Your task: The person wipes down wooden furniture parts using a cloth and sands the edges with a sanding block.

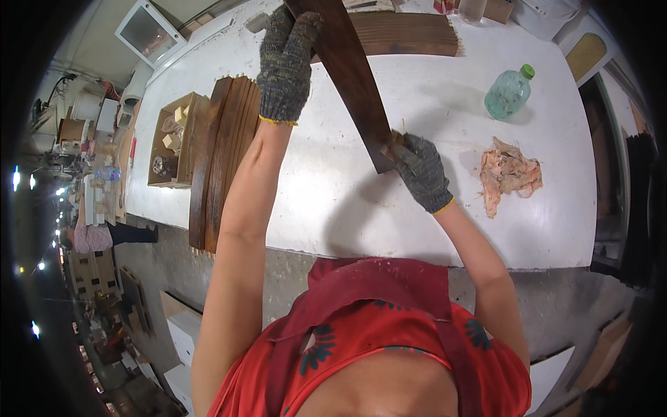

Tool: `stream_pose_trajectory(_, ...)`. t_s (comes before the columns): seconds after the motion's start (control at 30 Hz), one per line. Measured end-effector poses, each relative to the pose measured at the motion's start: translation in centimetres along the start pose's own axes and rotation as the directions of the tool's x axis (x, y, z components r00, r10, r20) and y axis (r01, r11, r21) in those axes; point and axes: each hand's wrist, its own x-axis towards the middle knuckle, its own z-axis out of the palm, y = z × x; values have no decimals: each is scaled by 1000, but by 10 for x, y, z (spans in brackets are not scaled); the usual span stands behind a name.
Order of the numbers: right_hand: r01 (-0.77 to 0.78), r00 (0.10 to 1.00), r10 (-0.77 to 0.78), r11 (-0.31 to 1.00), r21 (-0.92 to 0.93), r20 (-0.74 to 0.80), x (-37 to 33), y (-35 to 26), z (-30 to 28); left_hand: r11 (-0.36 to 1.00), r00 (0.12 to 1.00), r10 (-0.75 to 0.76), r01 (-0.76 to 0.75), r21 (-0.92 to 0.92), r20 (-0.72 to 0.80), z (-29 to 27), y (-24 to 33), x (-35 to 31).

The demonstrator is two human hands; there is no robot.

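Note:
A long dark brown wooden board [351,76] is held tilted above the white table, running from the far middle toward me. My left hand [286,66], in a dark grey knit glove with a yellow cuff, is closed on the board's far part. At its near end is my right hand [422,170], gloved the same way, with bent fingers against the board's right edge. Something small and brownish shows at those fingertips, too covered to name. A stack of dark brown slats [226,149] lies left of my left forearm, and more brown boards [410,35] lie at the back.
On the white table [306,208], a greenish bottle [507,94] with a green cap stands at the right, behind a crumpled pinkish rag [511,174]. A wooden box [182,167] of small blocks sits at the left. Another person [94,238] is visible far left.

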Motion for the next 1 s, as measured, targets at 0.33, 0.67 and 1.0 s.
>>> stream_pose_trajectory(0.33,12,876,31,996,-86,482,-51,16,-13,993,997,56,-61,100,52,27,18,-4)
stream_pose_trajectory(0.67,87,897,-53,995,-58,438,-42,14,-16,928,872,-368,366,70,322,17,-93,-79)
stream_pose_trajectory(1.0,-829,531,617,235,507,581,-80,-48,-114,560,635,-737,765,-319,232,36,-68,-143)
